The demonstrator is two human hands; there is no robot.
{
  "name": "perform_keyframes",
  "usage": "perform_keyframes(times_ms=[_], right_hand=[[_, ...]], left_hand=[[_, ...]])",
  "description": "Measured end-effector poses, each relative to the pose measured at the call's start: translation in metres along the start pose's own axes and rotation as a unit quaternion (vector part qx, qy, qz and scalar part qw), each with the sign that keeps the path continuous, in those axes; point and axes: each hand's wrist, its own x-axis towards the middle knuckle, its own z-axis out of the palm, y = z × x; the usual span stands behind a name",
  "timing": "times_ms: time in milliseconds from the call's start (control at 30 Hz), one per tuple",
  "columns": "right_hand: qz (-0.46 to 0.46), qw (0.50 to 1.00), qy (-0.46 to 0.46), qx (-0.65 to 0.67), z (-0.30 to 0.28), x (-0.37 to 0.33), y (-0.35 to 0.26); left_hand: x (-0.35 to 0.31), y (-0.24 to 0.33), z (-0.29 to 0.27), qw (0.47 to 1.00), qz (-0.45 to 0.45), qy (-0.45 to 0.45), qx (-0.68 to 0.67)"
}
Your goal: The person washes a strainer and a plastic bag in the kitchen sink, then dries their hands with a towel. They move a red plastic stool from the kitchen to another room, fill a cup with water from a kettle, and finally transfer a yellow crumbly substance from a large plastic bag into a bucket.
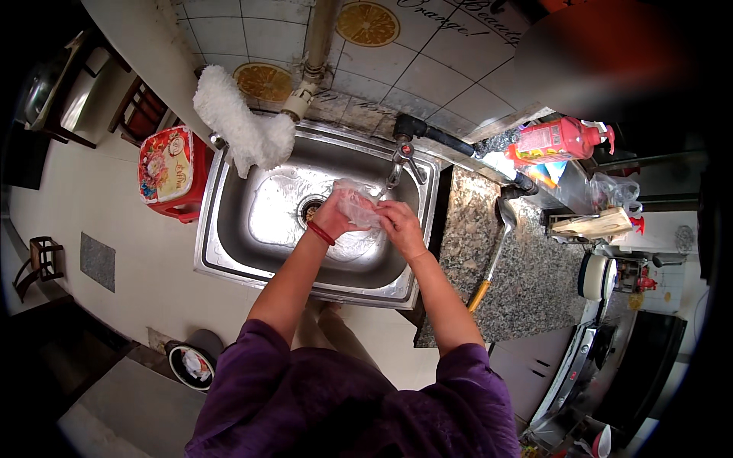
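My left hand (333,217), with a red band at its wrist, is closed around a translucent whitish plastic piece (357,203) over the stainless steel sink (233,217). It looks thin like a bag, but its exact kind is unclear. From the other side, my right hand (402,230) pinches its edge with bent fingers. Just above the hands is the metal faucet (402,162). The sink's bottom is wet and shiny, and the drain (311,211) with small bits in it lies left of my left hand.
A white towel (248,126) hangs at the sink's back left corner. On the granite counter (527,282) to the right lies a ladle (494,256) with a yellow handle. A red pump bottle (553,143) stands behind it. A red stool (172,172) and a bin (191,362) are at left.
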Motion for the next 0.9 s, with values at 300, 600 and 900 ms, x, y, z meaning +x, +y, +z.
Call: perform_keyframes(times_ms=[300, 600, 900], right_hand=[[-0.034, 0.982, -0.143, -0.117, -0.023, 0.009, -0.024], [-0.064, 0.889, -0.355, -0.283, -0.026, 0.006, -0.035], [0.025, 0.835, -0.346, -0.428, -0.004, 0.003, 0.000]], left_hand=[[-0.009, 0.012, 0.001, 0.999, 0.030, -0.022, -0.019], [-0.012, 0.011, -0.050, 0.993, 0.036, 0.109, 0.002], [-0.002, 0.015, -0.077, 0.937, 0.125, 0.324, -0.032]])
